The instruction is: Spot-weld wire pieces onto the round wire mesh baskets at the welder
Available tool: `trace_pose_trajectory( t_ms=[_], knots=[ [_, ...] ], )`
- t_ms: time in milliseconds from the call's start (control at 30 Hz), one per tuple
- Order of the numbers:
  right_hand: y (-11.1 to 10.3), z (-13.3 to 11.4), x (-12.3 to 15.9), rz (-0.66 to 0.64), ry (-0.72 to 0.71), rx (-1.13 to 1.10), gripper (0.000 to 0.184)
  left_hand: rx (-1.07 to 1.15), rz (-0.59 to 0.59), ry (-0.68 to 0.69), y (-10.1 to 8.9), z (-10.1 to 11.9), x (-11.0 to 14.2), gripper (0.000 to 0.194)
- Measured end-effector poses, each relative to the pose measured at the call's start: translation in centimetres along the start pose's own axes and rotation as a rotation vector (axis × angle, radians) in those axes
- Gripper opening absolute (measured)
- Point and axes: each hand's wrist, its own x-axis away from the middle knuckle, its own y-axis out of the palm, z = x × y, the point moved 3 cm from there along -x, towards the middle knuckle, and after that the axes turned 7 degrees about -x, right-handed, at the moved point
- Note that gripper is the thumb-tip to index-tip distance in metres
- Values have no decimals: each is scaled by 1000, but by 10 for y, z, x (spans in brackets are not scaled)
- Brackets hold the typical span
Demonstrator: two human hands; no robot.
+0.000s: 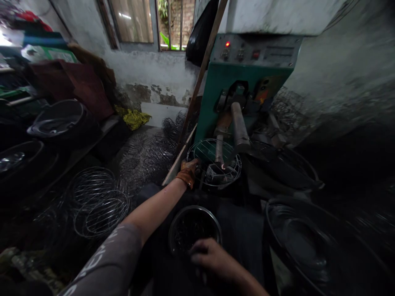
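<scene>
My left hand point(188, 172), in a brown glove, grips the left rim of a round wire guard point(214, 163) that sits under the arms of a green welding machine point(243, 86). A small glow shows where the machine's tip meets the wire. My right hand point(210, 259) is bare and hangs over the near rim of a steel bowl point(194, 226) with small dark pieces inside. Its fingers curl downward and are blurred, so whatever they hold is hidden.
Finished wire guards point(98, 201) lie stacked at lower left, with a tangle of more wire behind them. Dark round pans point(296, 234) sit at right and on a shelf at left. A wooden stick point(203, 70) leans against the machine.
</scene>
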Motion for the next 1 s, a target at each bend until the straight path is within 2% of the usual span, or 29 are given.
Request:
trace_pose_trajectory(
  t_ms=[133,167,233,300,400,533,733,1000],
  knots=[
    [-64,-88,5,598,-565,-102,45,-72,50,19,7,0,11,26],
    [-77,-104,3,702,-662,-135,50,-84,54,31,9,0,16,26],
    [-95,-121,-7,838,-745,-131,58,-88,66,37,11,1,24,25],
    [-105,-123,-20,913,-730,-56,60,-68,71,17,11,1,31,25],
    [-110,-116,-31,968,-681,77,56,-48,47,-8,9,1,34,28],
    [-113,-110,-33,929,-681,91,49,-40,59,-2,7,-4,32,29],
    [-120,-115,-33,922,-656,167,41,-17,77,-28,9,-5,31,20],
    [-123,-118,-37,915,-734,-53,52,-157,149,-34,9,-1,30,21]
  ],
)
